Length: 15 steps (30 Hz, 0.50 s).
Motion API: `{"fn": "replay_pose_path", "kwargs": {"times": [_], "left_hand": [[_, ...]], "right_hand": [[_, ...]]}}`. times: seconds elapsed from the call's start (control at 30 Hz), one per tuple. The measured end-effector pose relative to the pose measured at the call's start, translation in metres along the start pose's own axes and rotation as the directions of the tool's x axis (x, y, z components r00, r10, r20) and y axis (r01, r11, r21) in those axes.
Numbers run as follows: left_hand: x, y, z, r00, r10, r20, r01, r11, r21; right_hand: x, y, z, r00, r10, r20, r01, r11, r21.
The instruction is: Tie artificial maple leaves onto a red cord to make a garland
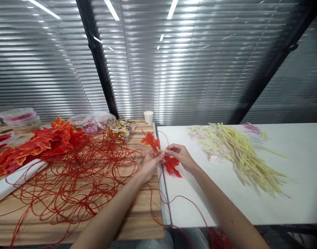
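In the head view, my left hand (149, 163) is closed in a pinch at the base of an orange-red artificial maple leaf (150, 139). My right hand (182, 156) almost meets it, thumb and finger pinched on a thin red cord (168, 139) that loops up between the hands. A second, redder maple leaf (173, 167) hangs just below my fingers, over the seam of the two tables. The exact point where cord and leaf stem cross is hidden by my fingertips. More cord trails down past my wrists to the front edge.
A tangled heap of red cord (83, 180) spreads over the wooden table (145, 224). Left of it lie piled maple leaves (46, 140) and a white bar (15, 180). Gold packets (119, 129) and a paper cup (148, 117) stand behind. Yellow-green strands (243, 155) lie on the white table (199, 204).
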<state>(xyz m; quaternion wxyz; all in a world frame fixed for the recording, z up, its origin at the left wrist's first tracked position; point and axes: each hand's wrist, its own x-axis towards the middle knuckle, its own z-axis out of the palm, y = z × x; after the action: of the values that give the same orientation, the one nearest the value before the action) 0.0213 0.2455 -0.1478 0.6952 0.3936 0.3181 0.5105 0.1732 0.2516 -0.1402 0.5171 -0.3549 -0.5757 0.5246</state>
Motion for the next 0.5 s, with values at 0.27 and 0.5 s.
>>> {"fn": "replay_pose_path", "kwargs": {"times": [0.27, 0.5], "left_hand": [[-0.0023, 0.0031, 0.0025, 1.0, -0.01, -0.017, 0.01, 1.0, -0.005], [-0.0011, 0.0019, 0.0015, 1.0, -0.012, -0.017, 0.012, 1.0, -0.004]], "right_hand": [[0.0001, -0.0012, 0.0011, 1.0, 0.003, -0.009, -0.004, 1.0, -0.005], [0.0004, -0.0006, 0.0006, 1.0, 0.001, -0.007, -0.001, 1.0, -0.008]]}}
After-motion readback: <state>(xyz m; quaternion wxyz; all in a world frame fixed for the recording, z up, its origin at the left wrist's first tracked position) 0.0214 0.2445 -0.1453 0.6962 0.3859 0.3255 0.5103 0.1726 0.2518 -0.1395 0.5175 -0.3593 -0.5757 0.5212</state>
